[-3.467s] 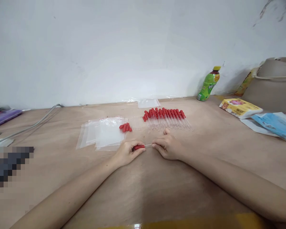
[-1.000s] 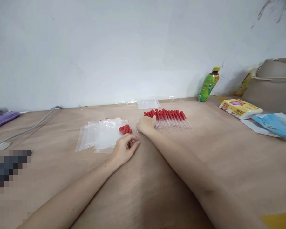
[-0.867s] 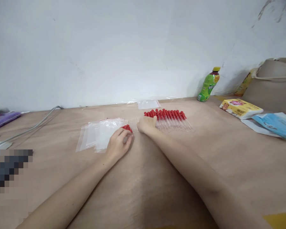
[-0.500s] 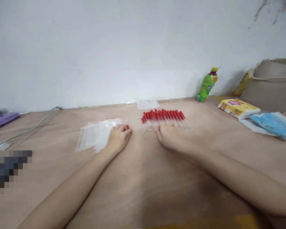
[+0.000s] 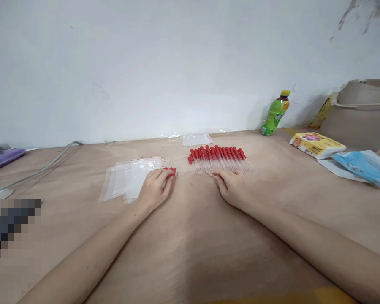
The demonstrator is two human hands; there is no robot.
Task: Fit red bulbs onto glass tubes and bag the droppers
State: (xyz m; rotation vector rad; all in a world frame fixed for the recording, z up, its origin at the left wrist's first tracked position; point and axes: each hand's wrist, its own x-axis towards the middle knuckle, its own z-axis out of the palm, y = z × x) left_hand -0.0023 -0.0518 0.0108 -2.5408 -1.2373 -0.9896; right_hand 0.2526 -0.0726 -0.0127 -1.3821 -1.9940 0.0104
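Several clear thin tubes with red bulb ends, which look like droppers [image 5: 220,152], lie side by side in a fanned row on the brown tabletop, red ends toward the wall. My right hand [image 5: 232,188] is at their lower tips, with thumb and forefinger slightly apart and nothing plainly held. To the left, my left hand [image 5: 154,190] has its fingers closed on a small bunch of red-ended droppers [image 5: 171,171], whose tubes are mostly hidden. Beneath and beside that hand lie overlapping clear plastic bags [image 5: 122,179].
Against the wall lies another flat clear bag [image 5: 196,139]. A green drink bottle [image 5: 275,114] stands at the back right, near a yellow tissue pack [image 5: 318,144], a blue packet [image 5: 364,166] and a grey bin [image 5: 361,107]. A grey cable [image 5: 55,161] crosses the left side.
My right hand has shifted right and toward me, uncovering more of the tubes, and its fingers have parted a little. More red ends now show at my left fingertips.
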